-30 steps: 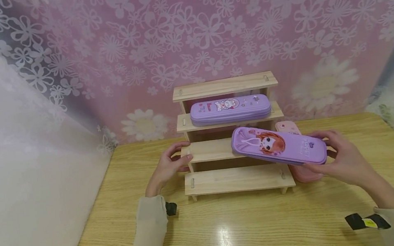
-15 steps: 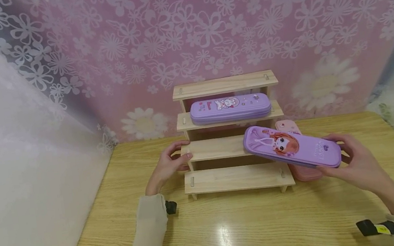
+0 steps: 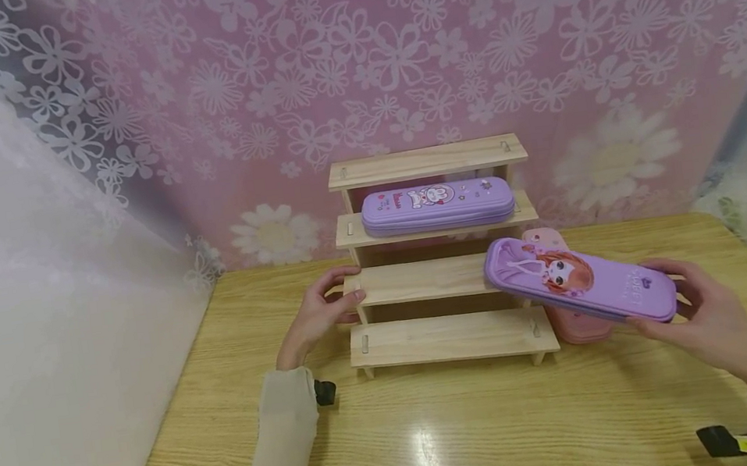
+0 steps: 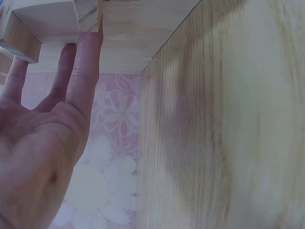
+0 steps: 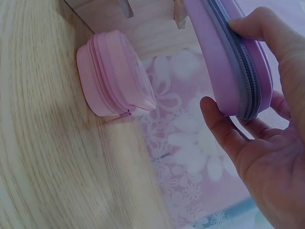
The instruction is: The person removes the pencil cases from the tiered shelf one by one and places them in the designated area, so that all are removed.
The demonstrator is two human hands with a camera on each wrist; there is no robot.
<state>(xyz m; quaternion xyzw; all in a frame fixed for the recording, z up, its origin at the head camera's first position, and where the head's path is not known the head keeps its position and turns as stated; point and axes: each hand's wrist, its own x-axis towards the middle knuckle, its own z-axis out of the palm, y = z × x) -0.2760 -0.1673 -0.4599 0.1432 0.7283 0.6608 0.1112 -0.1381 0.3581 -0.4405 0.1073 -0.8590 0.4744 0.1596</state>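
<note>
My right hand point(image 3: 703, 315) grips the right end of a purple pencil case point(image 3: 578, 279) printed with a cartoon girl, holding it tilted in the air beside the right end of a stepped wooden rack point(image 3: 442, 279). In the right wrist view fingers and thumb clamp the purple case point(image 5: 228, 57) along its zip. My left hand point(image 3: 319, 312) rests against the rack's left side, fingers straight on the wood point(image 4: 86, 52). A second purple case point(image 3: 437, 205) lies on an upper step. A pink case point(image 3: 572, 321) lies on the table under the held one, also seen as a pink case point(image 5: 112, 78).
The wooden table point(image 3: 442, 429) stretches in front of the rack. A pink flowered cloth point(image 3: 392, 49) hangs behind it, and a white curtain point(image 3: 22, 311) closes off the left side.
My right hand has carried the cartoon-girl case to the right, away from the rack's middle step. The left hand has stayed on the rack.
</note>
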